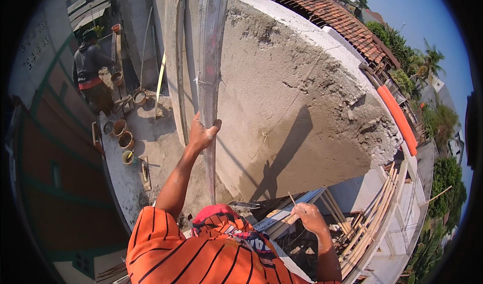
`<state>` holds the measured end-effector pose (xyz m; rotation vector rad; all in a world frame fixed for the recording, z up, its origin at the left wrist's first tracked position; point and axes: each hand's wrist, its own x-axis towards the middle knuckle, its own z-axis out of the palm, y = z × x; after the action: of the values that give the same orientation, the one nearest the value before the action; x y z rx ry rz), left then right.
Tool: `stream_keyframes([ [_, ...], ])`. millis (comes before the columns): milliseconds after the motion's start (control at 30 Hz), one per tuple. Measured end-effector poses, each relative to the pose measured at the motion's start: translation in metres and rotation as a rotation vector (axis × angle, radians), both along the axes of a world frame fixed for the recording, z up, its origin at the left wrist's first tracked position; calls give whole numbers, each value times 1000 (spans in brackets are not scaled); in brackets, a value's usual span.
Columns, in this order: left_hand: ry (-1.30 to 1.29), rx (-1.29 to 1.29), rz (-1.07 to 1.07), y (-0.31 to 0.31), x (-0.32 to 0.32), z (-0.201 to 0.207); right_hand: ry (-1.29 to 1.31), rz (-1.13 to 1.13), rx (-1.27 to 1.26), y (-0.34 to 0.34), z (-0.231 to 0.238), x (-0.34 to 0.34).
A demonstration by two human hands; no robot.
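My left hand (204, 133) is closed round a long grey metal straightedge (208, 48), its thumb across the near face. The bar stands upright in front of a partly plastered wall (282, 73), with string tied round it above my hand. Lower right, my right hand (309, 216) pinches a short thin stick (292, 199) between its fingertips; whether it is wood or metal I cannot tell. Damp, darker plaster (322, 158) covers the wall's lower part, where shadows of the bar and an arm fall. A thin string (262, 137) hangs on the wall.
Several buckets (126, 140) and a wooden float (145, 173) sit on the floor at left. Another person (90, 65) stands beyond them. Bamboo poles (370, 223) lie below at right. An orange pipe (397, 120) runs along the wall's outer edge.
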<state>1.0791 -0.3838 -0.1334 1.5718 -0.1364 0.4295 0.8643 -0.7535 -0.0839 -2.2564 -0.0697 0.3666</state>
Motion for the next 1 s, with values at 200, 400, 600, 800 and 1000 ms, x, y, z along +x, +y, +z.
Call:
stream_keyframes([
  [200, -39, 54, 68, -1, 29, 37, 47, -136, 47, -17, -26, -28],
  [400, -8, 182, 92, 7, 45, 37, 126, -203, 79, -9, -21, -37],
  [600, 147, 230, -116, 21, 66, 7, 13, -199, 124, -10, -27, -42],
  [800, 349, 229, -484, 31, 59, -1, 72, -236, 123, -2, -27, -41],
  [1000, 357, 128, -448, 36, 77, -28, 115, -231, 81, -2, -37, -44],
])
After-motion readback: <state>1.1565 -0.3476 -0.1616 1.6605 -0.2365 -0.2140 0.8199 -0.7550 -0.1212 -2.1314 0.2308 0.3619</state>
